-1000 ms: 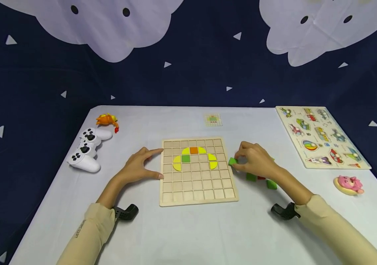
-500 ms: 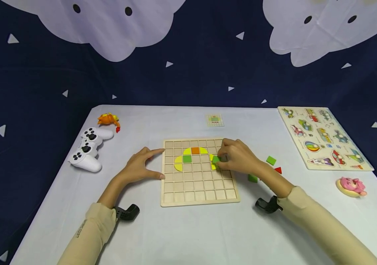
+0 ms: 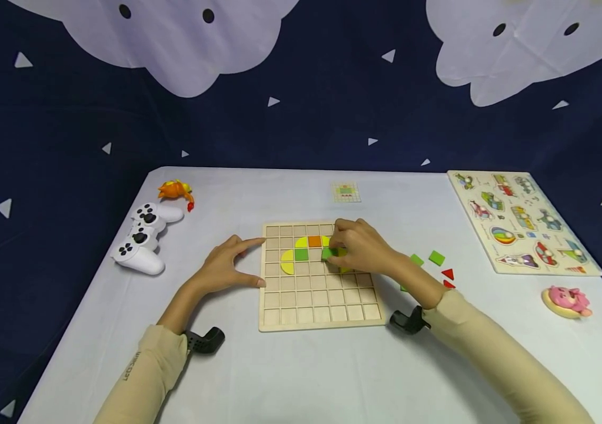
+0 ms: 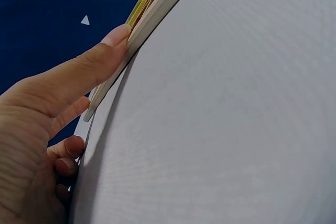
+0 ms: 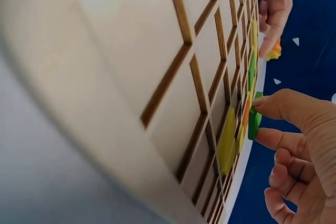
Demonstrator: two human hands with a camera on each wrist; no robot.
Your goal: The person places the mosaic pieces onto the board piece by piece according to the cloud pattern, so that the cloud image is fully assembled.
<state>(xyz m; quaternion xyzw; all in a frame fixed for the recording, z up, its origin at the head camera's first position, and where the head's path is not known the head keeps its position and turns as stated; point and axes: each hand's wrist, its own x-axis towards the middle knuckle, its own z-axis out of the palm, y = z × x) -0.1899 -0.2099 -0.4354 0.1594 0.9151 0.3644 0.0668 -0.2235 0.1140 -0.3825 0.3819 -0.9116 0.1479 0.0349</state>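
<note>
Green is the colour of the square piece (image 3: 328, 254) that the right hand (image 3: 361, 247) pinches between thumb and index finger, low over the wooden grid board (image 3: 306, 300). Whether this piece already touches the board, I cannot tell. The left hand (image 3: 225, 265) is spread wide, with thumb and index finger against the left edge of the board; it grips no piece.

The board lies on the white desk (image 3: 237, 383), in front of the person. In its cells there are yellow rounded pieces (image 3: 287, 268), an orange square (image 3: 314, 241) and one seated green square (image 3: 301, 254). The step in hand seems to be the setting of the held piece into a cell of the same row as the seated one. In my judgement, the next move calls for matching its sides with the cell walls, pressing lightly and releasing, while the left hand steadies the board. Loose green squares (image 3: 436, 258) and red triangles (image 3: 448, 274) lie on the desk, to the right of the board.

About writing: the left sleeve (image 3: 158, 359) carries dark printed letters, but they are too unclear to read. On the white game controller (image 3: 143, 259) and the small pattern card (image 3: 346, 191) I can read no brand or label.
</note>
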